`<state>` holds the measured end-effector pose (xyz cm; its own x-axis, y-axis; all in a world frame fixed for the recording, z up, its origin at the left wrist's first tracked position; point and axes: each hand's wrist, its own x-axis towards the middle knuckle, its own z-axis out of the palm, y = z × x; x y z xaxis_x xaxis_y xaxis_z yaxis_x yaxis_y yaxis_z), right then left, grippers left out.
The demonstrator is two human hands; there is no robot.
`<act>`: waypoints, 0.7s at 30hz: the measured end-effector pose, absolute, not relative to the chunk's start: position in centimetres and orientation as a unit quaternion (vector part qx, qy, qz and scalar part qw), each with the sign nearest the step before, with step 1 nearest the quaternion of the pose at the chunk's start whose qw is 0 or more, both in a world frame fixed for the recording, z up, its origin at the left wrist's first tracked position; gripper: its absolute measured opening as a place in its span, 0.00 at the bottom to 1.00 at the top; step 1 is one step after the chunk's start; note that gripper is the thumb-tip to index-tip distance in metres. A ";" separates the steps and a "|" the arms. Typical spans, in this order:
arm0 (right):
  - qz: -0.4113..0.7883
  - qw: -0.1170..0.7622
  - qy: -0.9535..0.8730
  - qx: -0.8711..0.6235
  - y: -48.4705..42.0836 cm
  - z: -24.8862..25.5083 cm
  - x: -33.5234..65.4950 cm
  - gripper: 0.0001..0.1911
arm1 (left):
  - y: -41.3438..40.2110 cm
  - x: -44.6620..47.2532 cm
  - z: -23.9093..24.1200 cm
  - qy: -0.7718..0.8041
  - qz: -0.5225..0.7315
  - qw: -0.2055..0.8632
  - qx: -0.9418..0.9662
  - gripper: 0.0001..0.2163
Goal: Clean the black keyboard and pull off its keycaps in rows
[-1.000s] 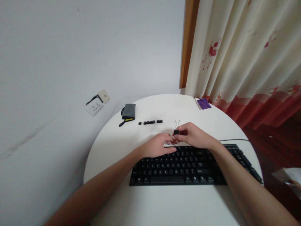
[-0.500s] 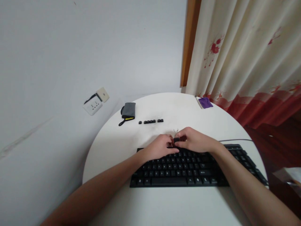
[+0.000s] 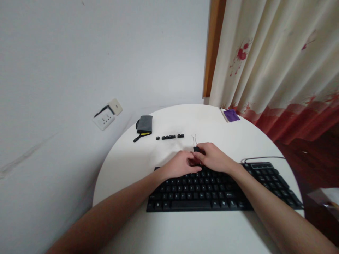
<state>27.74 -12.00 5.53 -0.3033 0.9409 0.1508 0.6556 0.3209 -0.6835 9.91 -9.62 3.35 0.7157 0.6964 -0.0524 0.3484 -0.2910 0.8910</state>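
A black keyboard [image 3: 212, 192] lies on the round white table [image 3: 185, 229]. My right hand [image 3: 215, 158] is closed round a small black binder clip [image 3: 196, 147] with wire handles, held over the keyboard's top row. My left hand [image 3: 178, 165] rests on the upper left keys, fingers curled toward the clip and touching my right hand. What sits under the fingertips is hidden. A short row of loose black keycaps [image 3: 171, 136] lies on the table beyond the hands.
A grey pouch with a yellow edge [image 3: 144, 126] lies at the table's far left. A purple cloth [image 3: 231, 115] sits at the far right by the curtain [image 3: 278, 63]. A wall socket [image 3: 106, 118] is on the left wall. The keyboard cable [image 3: 265, 158] runs right.
The clip in my right hand went down to the keyboard's top row and has come up slightly, with its handles tilted left. The keyboard's right end has swung nearer.
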 end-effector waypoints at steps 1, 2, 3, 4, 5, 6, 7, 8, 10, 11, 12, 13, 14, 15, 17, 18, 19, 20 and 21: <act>0.255 0.284 -0.759 -0.527 -12.0 5.4 27.6 0.10 | -9.6 9.9 3.4 0.341 0.182 0.492 0.780 0.05; 0.249 0.297 -0.752 -0.533 -11.9 5.3 27.5 0.11 | -9.6 9.9 3.5 0.348 0.192 0.484 0.780 0.04; 0.242 0.314 -0.742 -0.540 -11.8 5.1 27.5 0.11 | -9.6 9.9 3.6 0.356 0.208 0.466 0.783 0.04; 0.237 0.335 -0.730 -0.546 -11.7 5.0 27.5 0.11 | -9.5 10.0 3.6 0.364 0.229 0.441 0.788 0.03; 0.235 0.356 -0.717 -0.552 -11.6 4.8 27.5 0.11 | -9.5 10.0 3.6 0.368 0.254 0.413 0.793 0.03; 0.239 0.375 -0.702 -0.556 -11.4 4.6 27.5 0.11 | -9.4 10.0 3.5 0.371 0.283 0.387 0.795 0.02; 0.250 0.392 -0.687 -0.559 -11.2 4.5 27.5 0.11 | -9.3 10.0 3.4 0.373 0.311 0.365 0.794 0.04; 0.266 0.406 -0.672 -0.560 -11.1 4.4 27.5 0.11 | -9.2 10.0 3.2 0.374 0.336 0.349 0.791 0.08; 0.307 0.426 -0.645 -0.555 -10.9 4.3 27.5 0.11 | -9.1 9.9 3.0 0.369 0.369 0.319 0.791 0.14; 0.327 0.434 -0.634 -0.550 -10.9 4.2 27.5 0.11 | -9.1 9.9 2.9 0.363 0.375 0.298 0.800 0.15; 0.344 0.439 -0.627 -0.544 -10.9 4.2 27.5 0.10 | -9.1 9.8 2.8 0.355 0.373 0.272 0.813 0.15; 0.355 0.442 -0.623 -0.539 -10.9 4.2 27.4 0.10 | -9.1 9.7 2.8 0.345 0.367 0.245 0.829 0.13; 0.361 0.443 -0.622 -0.535 -11.0 4.2 27.4 0.10 | -9.2 9.6 2.8 0.335 0.357 0.218 0.844 0.11; 0.362 0.443 -0.622 -0.535 -11.0 4.2 27.4 0.09 | -9.2 9.6 2.8 0.326 0.346 0.193 0.858 0.10; 0.354 0.442 -0.624 -0.538 -11.1 4.1 27.4 0.09 | -9.3 9.5 2.9 0.310 0.328 0.153 0.879 0.10; 0.348 0.441 -0.627 -0.540 -11.1 4.1 27.4 0.08 | -9.3 9.4 2.9 0.303 0.322 0.139 0.886 0.09; 0.342 0.439 -0.631 -0.540 -11.1 4.0 27.5 0.09 | -9.4 9.4 2.9 0.296 0.316 0.128 0.892 0.09; 0.332 0.438 -0.637 -0.540 -11.1 4.0 27.5 0.09 | -9.4 9.4 2.9 0.291 0.313 0.118 0.897 0.09; 0.321 0.436 -0.644 -0.540 -11.1 3.9 27.5 0.09 | -9.4 9.5 2.9 0.286 0.310 0.109 0.900 0.09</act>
<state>27.54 -11.08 3.93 -0.0363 0.9759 0.2152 0.4164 0.2105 -0.8845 9.45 -9.38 2.86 0.6443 0.5823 0.4958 0.4468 -0.8128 0.3738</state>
